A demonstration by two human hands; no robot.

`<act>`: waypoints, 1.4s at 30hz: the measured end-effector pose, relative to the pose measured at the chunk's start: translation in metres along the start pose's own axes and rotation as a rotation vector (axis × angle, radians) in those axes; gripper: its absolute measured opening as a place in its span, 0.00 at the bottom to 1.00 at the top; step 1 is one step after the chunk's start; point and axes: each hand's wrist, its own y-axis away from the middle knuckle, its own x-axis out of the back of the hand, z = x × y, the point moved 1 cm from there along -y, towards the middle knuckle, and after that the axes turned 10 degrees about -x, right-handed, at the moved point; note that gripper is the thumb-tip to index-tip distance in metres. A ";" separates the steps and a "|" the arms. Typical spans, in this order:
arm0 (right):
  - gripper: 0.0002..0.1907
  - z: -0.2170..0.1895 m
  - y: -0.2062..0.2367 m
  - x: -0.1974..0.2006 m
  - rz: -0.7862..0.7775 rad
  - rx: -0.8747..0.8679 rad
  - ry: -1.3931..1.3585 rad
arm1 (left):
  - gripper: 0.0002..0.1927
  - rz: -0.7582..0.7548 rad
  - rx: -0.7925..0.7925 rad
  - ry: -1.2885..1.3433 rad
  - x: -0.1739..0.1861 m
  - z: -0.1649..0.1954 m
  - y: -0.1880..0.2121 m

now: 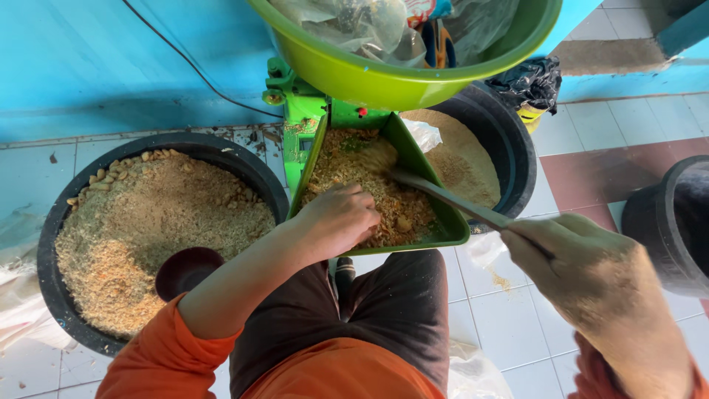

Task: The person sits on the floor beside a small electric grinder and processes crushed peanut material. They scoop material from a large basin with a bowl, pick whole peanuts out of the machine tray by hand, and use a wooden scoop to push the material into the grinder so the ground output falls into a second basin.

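Observation:
My left hand (338, 219) rests palm down in the green hopper tray (450, 222) of a green grinding machine (299, 125), its fingers closed on the coarse yellowish crumbs (347, 159) lying there. My right hand (583, 262) grips the handle of a long wooden stick (443, 196). The stick's far end is blurred and pokes into the crumbs at the tray's upper part.
A black tub (52, 229) of crumbs with a dark bowl (186, 270) in it stands at the left. Behind the tray is another black tub (509, 140) of finer meal. A green basin (369, 74) sits on top, a third black tub (657, 214) at the right.

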 end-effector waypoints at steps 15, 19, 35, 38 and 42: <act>0.11 -0.035 -0.006 -0.076 0.170 -0.188 -0.292 | 0.08 0.484 0.037 0.026 -0.008 -0.013 0.019; 0.13 -0.048 0.006 -0.075 0.095 -0.266 -0.236 | 0.08 0.125 0.199 -0.042 0.000 -0.034 0.000; 0.15 -0.073 0.039 -0.076 0.114 -0.251 -0.194 | 0.05 -0.019 0.228 -0.090 -0.023 -0.127 -0.111; 0.14 -0.072 0.039 -0.077 0.166 -0.248 -0.218 | 0.03 -0.033 0.194 -0.155 -0.026 -0.128 -0.114; 0.15 -0.066 0.041 -0.076 0.134 -0.252 -0.198 | 0.04 -0.090 0.119 -0.281 -0.029 -0.128 -0.114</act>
